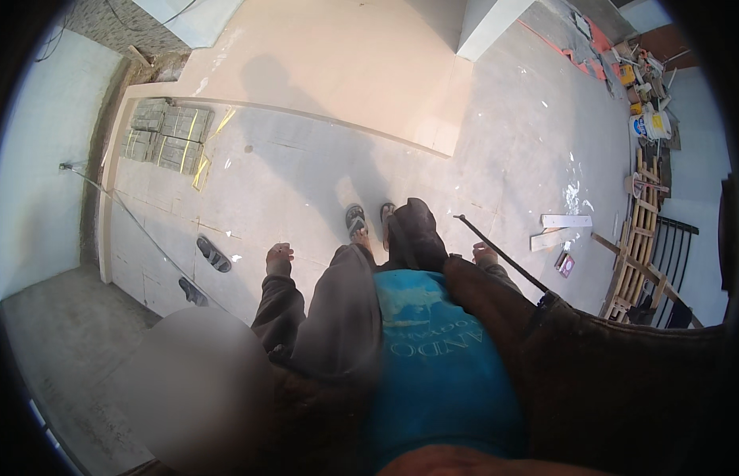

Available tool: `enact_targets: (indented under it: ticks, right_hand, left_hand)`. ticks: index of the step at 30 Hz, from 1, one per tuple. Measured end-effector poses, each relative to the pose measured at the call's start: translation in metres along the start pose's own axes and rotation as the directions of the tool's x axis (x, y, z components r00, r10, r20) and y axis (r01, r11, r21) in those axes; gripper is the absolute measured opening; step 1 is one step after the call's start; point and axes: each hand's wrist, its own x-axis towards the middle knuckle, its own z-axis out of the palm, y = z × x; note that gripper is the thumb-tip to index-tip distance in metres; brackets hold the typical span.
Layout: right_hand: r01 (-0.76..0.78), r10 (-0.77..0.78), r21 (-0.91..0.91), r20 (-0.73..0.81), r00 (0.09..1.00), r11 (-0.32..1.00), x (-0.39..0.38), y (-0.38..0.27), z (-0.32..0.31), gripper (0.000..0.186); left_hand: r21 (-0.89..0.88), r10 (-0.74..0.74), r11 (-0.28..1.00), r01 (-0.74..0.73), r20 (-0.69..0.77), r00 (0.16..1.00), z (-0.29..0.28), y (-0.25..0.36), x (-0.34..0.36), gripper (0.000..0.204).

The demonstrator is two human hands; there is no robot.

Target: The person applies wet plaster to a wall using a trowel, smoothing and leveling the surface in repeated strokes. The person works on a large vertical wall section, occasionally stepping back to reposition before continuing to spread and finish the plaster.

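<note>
My left hand (280, 259) hangs beside my dark trouser leg, its fingers loosely curled and nothing seen in them. On the other side, my right hand (484, 255) shows beyond the edge of my dark jacket (496, 305), partly covered by it, with fingers slightly apart and nothing seen in them. A thin dark strip (500, 254) sticks out from the jacket near that hand. Between the open jacket sides is my blue shirt (441, 357). Below me, my feet in sandals (354, 216) stand on the pale floor (290, 174).
Loose sandals (214, 254) lie at left, near a long thin rod (131, 210). Grey stacked slabs (175, 131) with yellow straps sit at far left. At right are a white board (565, 220), a small box (565, 264), a wooden ladder (641, 226), a black grille (673, 266) and a bucket (650, 125).
</note>
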Motion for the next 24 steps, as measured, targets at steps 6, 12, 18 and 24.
enact_targets:
  ticks: [6,12,18,24]
  right_hand:
    - [0.082,-0.076,-0.095,0.063,0.995,0.992,0.070,-0.089,-0.015,0.020]
    - [0.202,-0.193,-0.080,0.099,0.976,0.976,0.194,-0.303,-0.065,0.024]
    - [0.649,-0.648,-0.005,0.031,0.761,0.761,0.271,-0.573,-0.157,0.025]
    - [0.608,-0.603,-0.048,0.089,0.793,0.792,0.314,-0.788,-0.226,0.018]
  left_hand:
    - [-0.004,0.189,0.982,-0.189,0.045,0.981,0.049,0.218,0.110,0.030]
    - [0.083,0.170,0.980,-0.182,0.134,0.976,0.094,0.310,0.166,0.027]
    - [0.095,0.003,0.995,-0.012,0.099,0.995,0.108,0.382,0.193,0.031]
    - [0.091,-0.269,0.960,0.266,0.026,0.963,0.106,0.435,0.253,0.027]
